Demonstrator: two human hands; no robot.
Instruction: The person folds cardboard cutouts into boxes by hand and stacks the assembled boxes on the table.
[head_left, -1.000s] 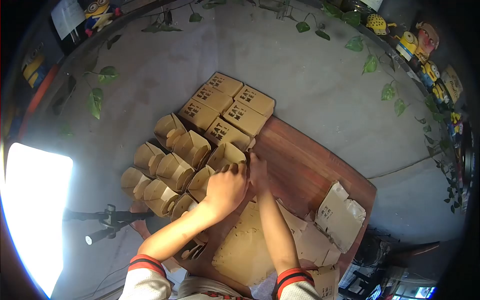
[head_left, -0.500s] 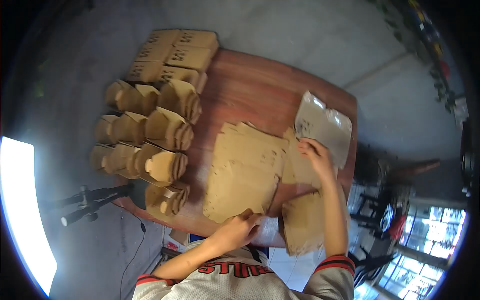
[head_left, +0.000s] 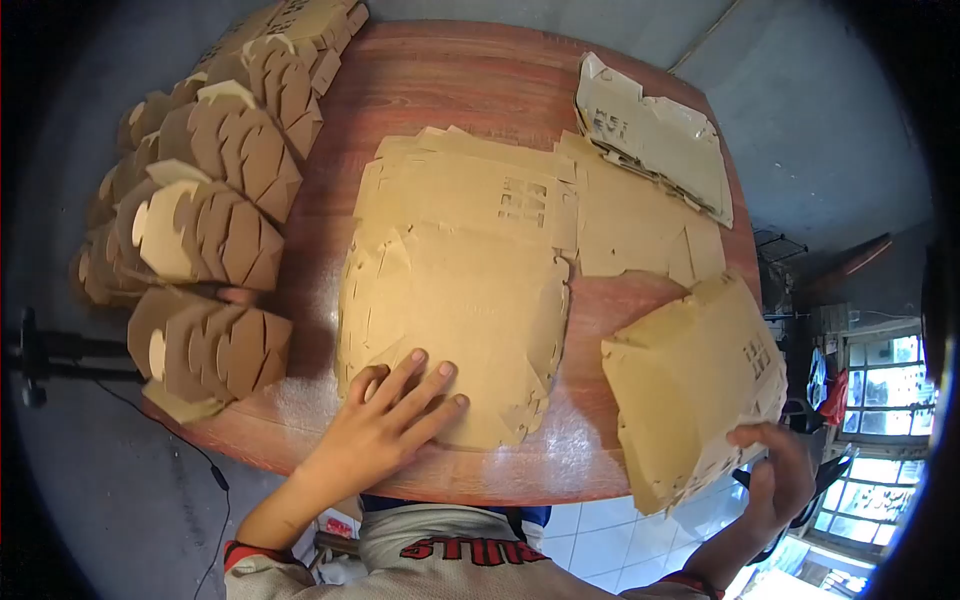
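Observation:
My left hand (head_left: 385,420) lies with spread fingers on the near part of a stack of flattened cardboard boxes (head_left: 460,290) in the middle of the table. Black print shows on the stack's far part. At the right, my right hand (head_left: 780,475) reaches the outer edge of another flat cardboard piece (head_left: 690,380), which overhangs the table's near right corner. Its index finger touches that edge, and the thumb stands apart below it. Beyond the middle stack's right side lies a further flat cardboard sheet (head_left: 635,215).
Rows of folded cardboard boxes (head_left: 220,150) stand along the table's left side, with printed closed boxes (head_left: 280,25) behind. A plastic-covered printed bundle (head_left: 655,125) lies at the far right of the wooden table (head_left: 450,80). A black stand (head_left: 60,355) is at the left edge.
The view has shifted closer. My right hand has moved from the far right sheet to the near right piece. My left hand has gone from curled at the stack's near edge to spread on top.

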